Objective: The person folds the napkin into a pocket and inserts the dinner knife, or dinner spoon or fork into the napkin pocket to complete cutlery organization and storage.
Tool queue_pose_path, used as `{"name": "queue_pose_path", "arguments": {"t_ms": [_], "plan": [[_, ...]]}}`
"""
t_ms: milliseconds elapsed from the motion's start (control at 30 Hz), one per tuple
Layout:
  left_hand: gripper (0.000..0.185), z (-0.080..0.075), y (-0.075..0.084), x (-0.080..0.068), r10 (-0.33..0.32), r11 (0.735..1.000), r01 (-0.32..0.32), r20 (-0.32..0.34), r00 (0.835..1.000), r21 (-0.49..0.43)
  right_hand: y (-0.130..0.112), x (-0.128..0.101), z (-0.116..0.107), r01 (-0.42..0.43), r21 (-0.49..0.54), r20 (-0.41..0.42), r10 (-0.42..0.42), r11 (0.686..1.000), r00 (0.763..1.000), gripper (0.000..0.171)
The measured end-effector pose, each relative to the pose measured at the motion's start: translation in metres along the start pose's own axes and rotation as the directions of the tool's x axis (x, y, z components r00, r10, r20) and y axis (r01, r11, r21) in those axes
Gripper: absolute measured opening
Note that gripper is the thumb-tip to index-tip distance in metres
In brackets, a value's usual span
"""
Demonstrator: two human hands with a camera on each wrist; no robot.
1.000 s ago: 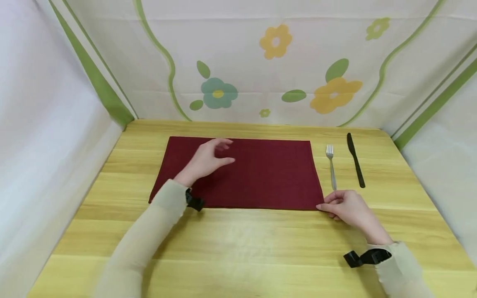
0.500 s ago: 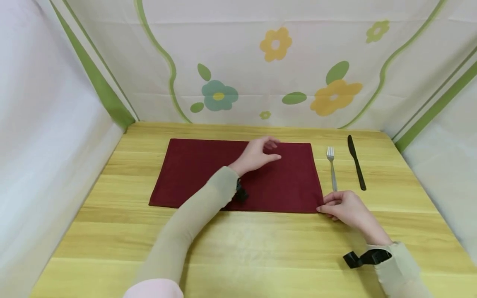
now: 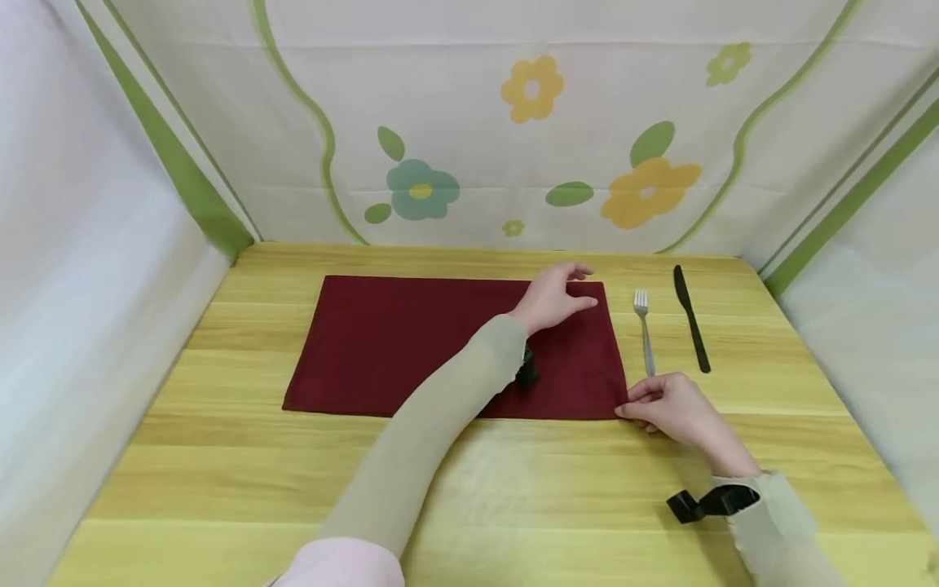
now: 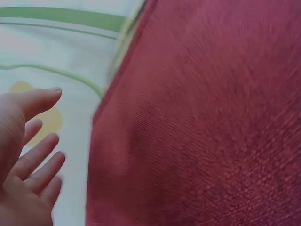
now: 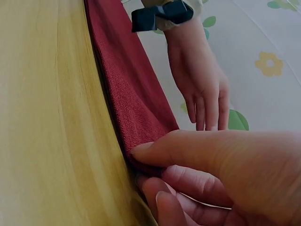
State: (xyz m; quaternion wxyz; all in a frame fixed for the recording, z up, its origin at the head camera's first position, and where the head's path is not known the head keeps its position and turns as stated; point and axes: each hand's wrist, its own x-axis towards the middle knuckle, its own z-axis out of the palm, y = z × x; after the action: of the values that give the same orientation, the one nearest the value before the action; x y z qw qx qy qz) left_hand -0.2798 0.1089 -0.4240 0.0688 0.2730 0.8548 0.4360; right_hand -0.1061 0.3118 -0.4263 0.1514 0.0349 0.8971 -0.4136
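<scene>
A dark red cloth (image 3: 411, 342) lies flat on the wooden table (image 3: 513, 489), its long side facing the person. The right hand (image 3: 671, 405) pinches the cloth's near right corner between thumb and fingers; the right wrist view shows the corner lifted slightly off the table inside that pinch. The left hand (image 3: 552, 295) reaches across above the cloth's far right corner, fingers straight and relaxed, holding nothing; whether it touches the fabric cannot be told. Just right of the cloth lies a fork (image 3: 645, 330), and beside that a black knife (image 3: 690, 316), both pointing away from the person.
</scene>
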Motion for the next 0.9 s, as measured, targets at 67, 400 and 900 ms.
{"name": "queue_pose_path", "arguments": {"t_ms": [67,400,900], "plan": [[0.054,0.003,0.0,0.005,-0.019,0.996,0.019,0.005,1.0,0.086,0.0,0.001,0.0,-0.001,-0.001,0.005,0.001,1.0,1.0,0.023],[0.065,0.009,-0.006,0.013,-0.095,0.926,0.066,0.06,0.994,0.373,-0.004,0.005,0.003,0.0,0.009,0.012,0.0,1.0,1.0,0.02],[0.038,0.014,0.009,0.017,-0.032,0.899,0.027,0.002,0.999,0.437,-0.002,0.002,-0.001,-0.023,0.04,0.013,0.023,0.999,1.0,0.018]]}}
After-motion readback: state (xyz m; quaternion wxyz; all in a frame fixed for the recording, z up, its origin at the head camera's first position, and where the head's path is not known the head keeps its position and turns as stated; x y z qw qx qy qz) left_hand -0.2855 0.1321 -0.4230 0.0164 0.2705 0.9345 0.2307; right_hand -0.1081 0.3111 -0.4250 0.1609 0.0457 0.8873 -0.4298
